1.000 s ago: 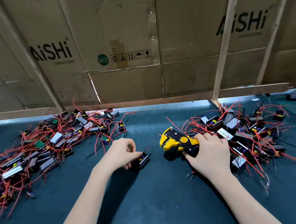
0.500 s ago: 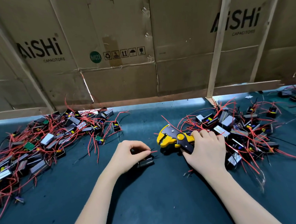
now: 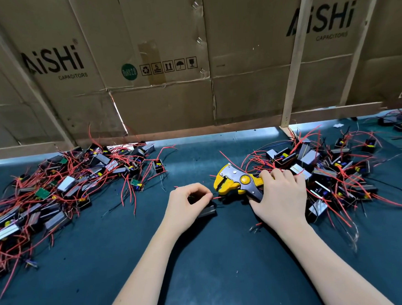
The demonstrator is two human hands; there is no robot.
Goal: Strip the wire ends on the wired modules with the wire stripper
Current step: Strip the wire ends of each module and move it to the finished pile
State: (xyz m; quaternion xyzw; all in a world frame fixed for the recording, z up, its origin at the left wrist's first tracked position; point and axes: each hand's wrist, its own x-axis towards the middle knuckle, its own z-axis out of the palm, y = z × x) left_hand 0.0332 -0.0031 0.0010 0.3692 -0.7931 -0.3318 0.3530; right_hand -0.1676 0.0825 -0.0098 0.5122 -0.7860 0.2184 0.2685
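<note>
My right hand (image 3: 279, 194) grips the handles of the yellow and black wire stripper (image 3: 235, 182), whose jaws point left just above the mat. My left hand (image 3: 187, 203) pinches a red wire (image 3: 216, 198) between thumb and fingers, its end reaching toward the stripper's jaws. Under that hand lies a small black wired module (image 3: 206, 211) on the dark green mat (image 3: 203, 271). Whether the wire end sits inside the jaws I cannot tell.
A heap of wired modules (image 3: 62, 186) with red leads spreads over the left of the mat. Another heap of modules (image 3: 334, 174) lies right of my right hand. A cardboard wall (image 3: 165, 71) with wooden battens closes the far side.
My left hand has turned the module and drawn its red wire out toward the stripper. The stripper's jaws have come a little nearer to that hand.
</note>
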